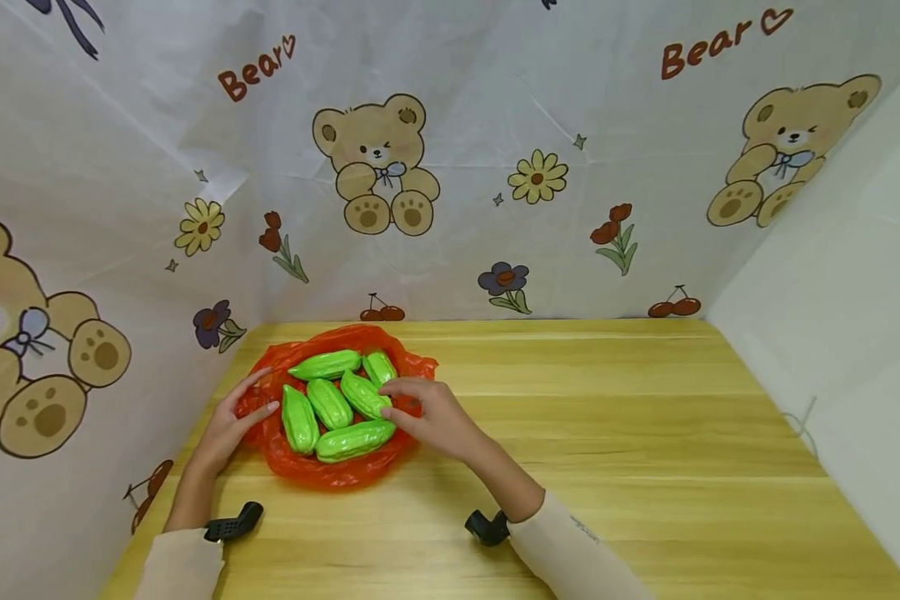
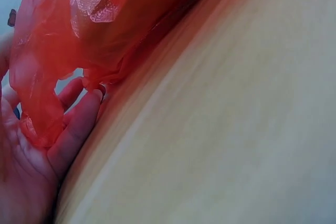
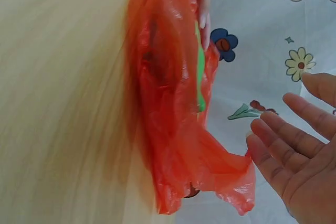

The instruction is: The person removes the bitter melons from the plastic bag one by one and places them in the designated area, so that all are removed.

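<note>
Several glossy bright-green bitter melons (image 1: 328, 404) with ridged skins lie in a spread-open red plastic bag (image 1: 330, 477). My left hand (image 1: 223, 425) rests at the bag's left rim, its thumb and a finger lying over the plastic. A flap of the bag hangs across the left palm (image 2: 26, 166) in the left wrist view. My right hand (image 1: 438, 421) hovers over the bag's right side, thumb and forefinger apart near one bitter melon (image 1: 363, 395). In the right wrist view, the fingers of the right hand (image 3: 304, 166) are spread beside the bag and hold nothing.
The bag sits on a wooden table (image 1: 607, 433), towards its back left. A bear-patterned cloth (image 1: 457, 242) hangs behind and on the left. A white wall (image 1: 855, 292) stands on the right, with a thin pale cord (image 1: 802, 425) at the table's edge.
</note>
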The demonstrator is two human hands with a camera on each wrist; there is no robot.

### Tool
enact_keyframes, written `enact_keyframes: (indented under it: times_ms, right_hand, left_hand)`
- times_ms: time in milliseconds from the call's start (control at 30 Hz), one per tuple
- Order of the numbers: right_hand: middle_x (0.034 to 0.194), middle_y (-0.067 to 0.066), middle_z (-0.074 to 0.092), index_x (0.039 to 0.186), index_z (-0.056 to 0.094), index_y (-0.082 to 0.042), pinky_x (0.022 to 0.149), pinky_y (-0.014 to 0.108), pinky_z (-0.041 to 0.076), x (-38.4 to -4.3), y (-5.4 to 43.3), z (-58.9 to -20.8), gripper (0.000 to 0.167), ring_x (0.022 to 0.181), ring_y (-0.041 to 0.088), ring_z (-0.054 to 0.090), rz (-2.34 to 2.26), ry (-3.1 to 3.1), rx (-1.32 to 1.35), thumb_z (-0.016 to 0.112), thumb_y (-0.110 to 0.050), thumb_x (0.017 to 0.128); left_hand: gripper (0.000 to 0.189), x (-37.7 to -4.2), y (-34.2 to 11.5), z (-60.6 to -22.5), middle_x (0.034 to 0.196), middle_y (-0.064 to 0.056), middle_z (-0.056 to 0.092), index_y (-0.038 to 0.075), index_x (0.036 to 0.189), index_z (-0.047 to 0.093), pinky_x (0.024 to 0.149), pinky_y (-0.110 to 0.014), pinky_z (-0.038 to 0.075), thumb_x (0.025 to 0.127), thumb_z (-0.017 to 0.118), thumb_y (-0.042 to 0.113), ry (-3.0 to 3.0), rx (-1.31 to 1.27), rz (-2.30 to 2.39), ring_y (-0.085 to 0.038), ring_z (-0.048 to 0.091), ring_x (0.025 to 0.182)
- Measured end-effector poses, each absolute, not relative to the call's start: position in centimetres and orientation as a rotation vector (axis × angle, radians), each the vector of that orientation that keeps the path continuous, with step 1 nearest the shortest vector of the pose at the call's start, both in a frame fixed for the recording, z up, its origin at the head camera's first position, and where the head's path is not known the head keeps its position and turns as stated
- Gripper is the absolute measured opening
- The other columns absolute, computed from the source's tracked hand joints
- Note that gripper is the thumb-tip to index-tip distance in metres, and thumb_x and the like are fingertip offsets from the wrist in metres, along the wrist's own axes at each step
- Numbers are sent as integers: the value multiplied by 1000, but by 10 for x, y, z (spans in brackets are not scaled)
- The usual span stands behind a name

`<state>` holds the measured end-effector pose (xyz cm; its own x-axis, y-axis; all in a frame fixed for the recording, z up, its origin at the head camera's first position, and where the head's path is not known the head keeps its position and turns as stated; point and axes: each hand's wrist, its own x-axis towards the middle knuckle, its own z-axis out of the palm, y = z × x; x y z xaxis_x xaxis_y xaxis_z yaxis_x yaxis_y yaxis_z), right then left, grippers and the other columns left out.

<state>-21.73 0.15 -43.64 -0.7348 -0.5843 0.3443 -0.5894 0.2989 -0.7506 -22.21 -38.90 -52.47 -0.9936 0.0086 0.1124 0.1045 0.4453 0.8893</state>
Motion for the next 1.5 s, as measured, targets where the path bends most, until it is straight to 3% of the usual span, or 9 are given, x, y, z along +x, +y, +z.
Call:
enact_keyframes:
  times_ms: [100,300,400,600,867,1067,1200,1500]
  right_hand:
    - [125,8,70,124,71,-3,106,36,48,-222,-2,-444,30,123,21,62,1446,-2560,1122,72,-15,96]
    - [123,11,71,124,70,0,105,36,49,-228,-9,-460,30,120,24,64,1462,-2605,1151,70,-13,97]
    - [122,12,72,124,70,0,104,35,50,-228,-10,-466,30,119,24,64,1454,-2618,1165,70,-14,97]
    - [122,10,72,124,70,-2,104,35,49,-229,-10,-475,31,120,21,63,1437,-2648,1157,71,-14,96]
    - [126,8,70,128,68,-4,108,35,47,-231,-7,-484,34,123,20,61,1463,-2678,1114,71,-13,96]
    - [126,10,69,129,67,-2,107,41,47,-232,-6,-487,36,123,26,61,1514,-2671,1114,73,-11,94]
    - [126,11,70,129,67,-2,107,42,47,-233,-7,-487,36,122,28,62,1497,-2676,1132,73,-10,94]
    - [125,5,70,127,69,-6,107,35,46,-235,-17,-483,36,122,21,60,1309,-2692,1162,76,-16,93]
  left_hand:
    - [66,-221,-390,-526,161,-16,34,16,158,37,96,-7,35,100,66,22,-2556,-124,-1628,-39,30,145]
    - [63,-219,-390,-529,160,-19,33,12,157,38,95,-3,34,100,65,20,-2537,-118,-1638,-39,31,145]
    - [63,-220,-389,-531,160,-19,34,12,157,39,96,-3,33,100,66,20,-2528,-120,-1636,-36,31,146]
    - [62,-220,-387,-533,160,-19,35,10,156,40,98,-5,35,100,66,15,-2473,-157,-1679,-18,37,142]
    - [60,-217,-385,-531,160,-18,36,11,156,41,101,-4,29,101,64,18,-2505,-137,-1651,-30,29,149]
    - [48,-216,-384,-533,151,-15,50,8,147,54,109,-16,26,101,63,20,-2519,-120,-1651,-12,36,144]
    - [47,-217,-386,-536,150,-15,52,7,146,54,107,-12,27,102,63,19,-2516,-135,-1638,-4,38,139]
    - [47,-219,-385,-535,149,-19,52,4,146,54,104,-7,28,102,63,17,-2494,-169,-1667,-5,39,138]
